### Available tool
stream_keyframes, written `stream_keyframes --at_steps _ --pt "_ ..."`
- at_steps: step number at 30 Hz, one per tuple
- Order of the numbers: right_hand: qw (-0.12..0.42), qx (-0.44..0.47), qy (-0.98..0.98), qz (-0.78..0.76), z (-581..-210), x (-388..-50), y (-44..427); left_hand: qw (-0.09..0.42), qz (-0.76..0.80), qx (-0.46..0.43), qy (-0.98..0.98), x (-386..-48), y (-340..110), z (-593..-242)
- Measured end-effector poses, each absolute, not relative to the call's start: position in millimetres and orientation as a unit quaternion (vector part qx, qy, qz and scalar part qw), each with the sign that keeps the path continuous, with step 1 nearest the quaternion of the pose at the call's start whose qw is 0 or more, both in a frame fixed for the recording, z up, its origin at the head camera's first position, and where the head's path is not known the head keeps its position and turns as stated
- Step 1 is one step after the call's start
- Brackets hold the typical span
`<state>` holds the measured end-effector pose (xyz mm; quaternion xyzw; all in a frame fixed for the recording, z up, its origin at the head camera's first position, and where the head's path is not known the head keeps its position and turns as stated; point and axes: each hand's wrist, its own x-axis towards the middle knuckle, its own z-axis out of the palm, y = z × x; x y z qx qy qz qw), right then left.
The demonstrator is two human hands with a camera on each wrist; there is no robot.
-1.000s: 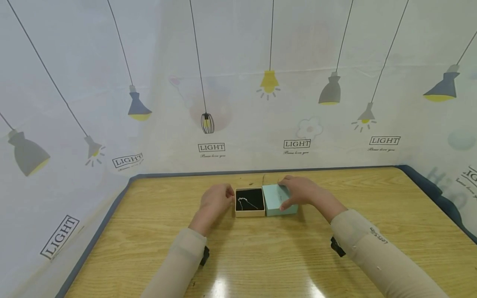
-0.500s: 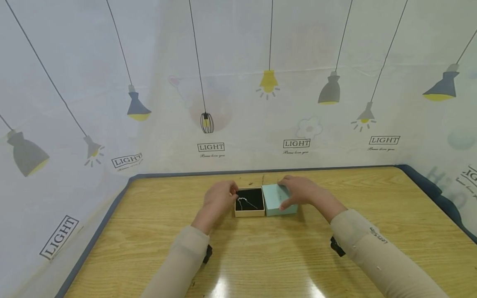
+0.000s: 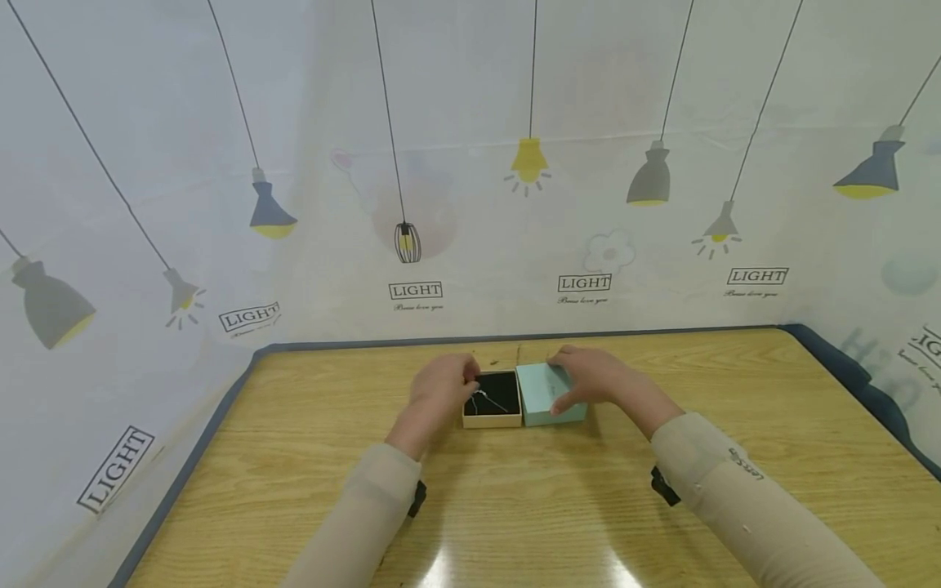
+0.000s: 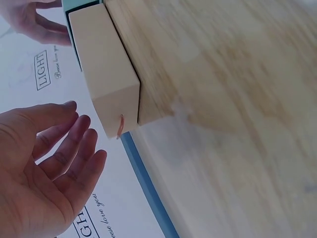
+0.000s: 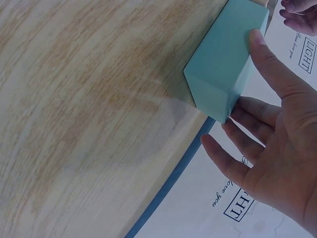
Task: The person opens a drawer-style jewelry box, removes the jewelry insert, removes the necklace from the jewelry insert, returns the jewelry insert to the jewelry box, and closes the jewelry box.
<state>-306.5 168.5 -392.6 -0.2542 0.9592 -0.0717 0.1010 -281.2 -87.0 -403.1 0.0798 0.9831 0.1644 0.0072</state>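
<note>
A cream box [image 3: 492, 422] with a black insert [image 3: 498, 382] holds a thin silver chain [image 3: 494, 402]. My left hand [image 3: 439, 392] has its fingertips over the box's left part, by the chain's upper end; contact is unclear. In the left wrist view, that hand [image 4: 44, 168] has loosely bent fingers, thumb and index tips close together, beside the box [image 4: 106, 64]. Against the box's right side stands a teal box or lid [image 3: 540, 392]. My right hand [image 3: 595, 377] grips it, thumb in front and fingers behind, as the right wrist view of the teal piece [image 5: 218, 59] confirms.
The wooden table [image 3: 515, 506] has a dark blue edge strip [image 3: 353, 343] at the back. Behind it hangs a pale sheet [image 3: 470, 196] printed with lamps. A small reddish tab [image 4: 120, 126] sticks out of the cream box's end. Dark wrist devices sit under both sleeves.
My left hand has moved right, from beside the cream box to above its left part, near the chain. The right hand, box and teal piece have stayed in place.
</note>
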Motion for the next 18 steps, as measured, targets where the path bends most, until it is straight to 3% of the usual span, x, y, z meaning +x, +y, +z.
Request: stream_keyframes --at_steps 18 --pt "0.101 -0.256 0.959 -0.065 -391.7 -307.0 167.7 0.024 0.161 0.116 0.98 -282.0 -71.5 -404.4"
